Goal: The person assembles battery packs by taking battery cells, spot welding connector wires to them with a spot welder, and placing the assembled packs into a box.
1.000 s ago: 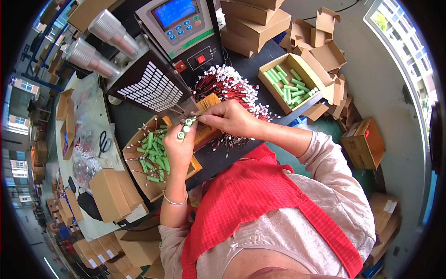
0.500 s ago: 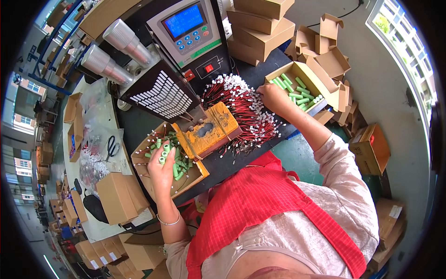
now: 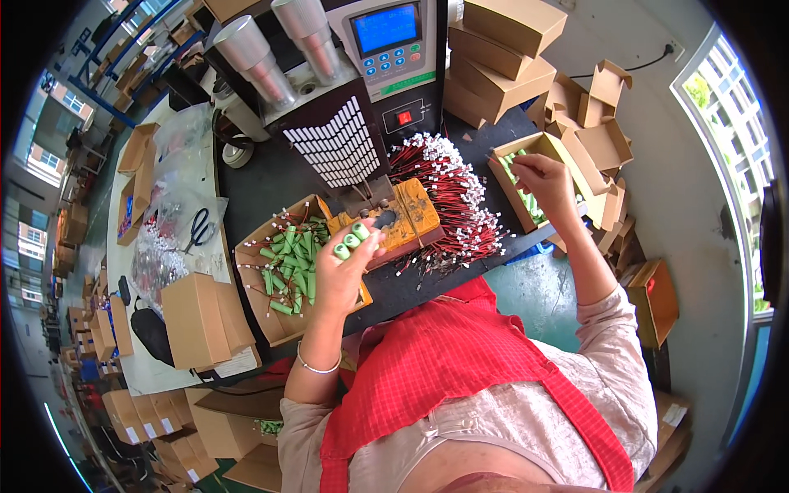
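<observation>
Left hand [image 3: 339,283]: one; fingers are curling closed round a row of cells, in front of the block's left end; whether it is touching the block, cannot tell.
Held cells [image 3: 352,241]: three ends showing, pale rims facing up; the fingers are hiding most of their bodies.
Right hand [image 3: 549,185]: one; it is hovering over the right box, thumb and fingertips bending close together; whether they are pinching anything, cannot tell.
Right box [image 3: 560,148]: one; it is holding several loose green cells, the hand covering part, so no sure count.
Left box [image 3: 259,316]: one; it is holding a heap of wired green cells, overlapping, beyond counting.
Block [image 3: 415,218]: one, yellow-topped; it is bearing a dark patch, partly hidden by the left hand.
Leads [image 3: 448,193]: one pile, red with white plugs, spreading behind the block; too tangled to count.
Machine [image 3: 415,99]: one; it is showing one screen [image 3: 385,29], one red switch [image 3: 403,117] and two silver cylinders [image 3: 251,53]; its top is running out of view, its screen text blurring.
Scissors [image 3: 199,228]: one pair, lying on the left table.
Bracelet [image 3: 319,368]: one, circling the left wrist.
</observation>
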The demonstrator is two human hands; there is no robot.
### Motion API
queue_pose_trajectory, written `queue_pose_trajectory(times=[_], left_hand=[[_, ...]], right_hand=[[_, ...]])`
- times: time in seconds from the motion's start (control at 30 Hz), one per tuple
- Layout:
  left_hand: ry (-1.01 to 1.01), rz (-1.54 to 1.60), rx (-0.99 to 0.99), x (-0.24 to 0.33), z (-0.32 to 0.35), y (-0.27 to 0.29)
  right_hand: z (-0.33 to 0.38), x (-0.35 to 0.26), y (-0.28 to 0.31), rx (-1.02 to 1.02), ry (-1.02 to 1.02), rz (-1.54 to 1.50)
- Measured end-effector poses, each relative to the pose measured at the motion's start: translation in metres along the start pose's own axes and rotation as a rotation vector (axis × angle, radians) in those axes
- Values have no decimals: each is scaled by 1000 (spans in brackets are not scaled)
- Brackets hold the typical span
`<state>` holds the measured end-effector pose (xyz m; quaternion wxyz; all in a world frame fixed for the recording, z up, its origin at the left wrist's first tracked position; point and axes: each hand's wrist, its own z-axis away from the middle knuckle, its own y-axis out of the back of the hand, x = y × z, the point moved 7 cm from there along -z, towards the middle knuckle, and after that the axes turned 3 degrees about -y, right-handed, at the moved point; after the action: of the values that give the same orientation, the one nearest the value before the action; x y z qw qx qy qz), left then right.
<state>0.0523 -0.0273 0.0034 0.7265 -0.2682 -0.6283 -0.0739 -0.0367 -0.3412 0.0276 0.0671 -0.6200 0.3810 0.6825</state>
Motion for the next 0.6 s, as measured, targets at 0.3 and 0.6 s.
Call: queue_pose_trajectory(times=[0.3,0.6], left_hand=[[83,156,-32,-12,4,-23],[74,252,35,-17,4,-28]], right_hand=[[1,-20,-24,-160,-34,-323],[79,-6,-94,-649,-255,-476]])
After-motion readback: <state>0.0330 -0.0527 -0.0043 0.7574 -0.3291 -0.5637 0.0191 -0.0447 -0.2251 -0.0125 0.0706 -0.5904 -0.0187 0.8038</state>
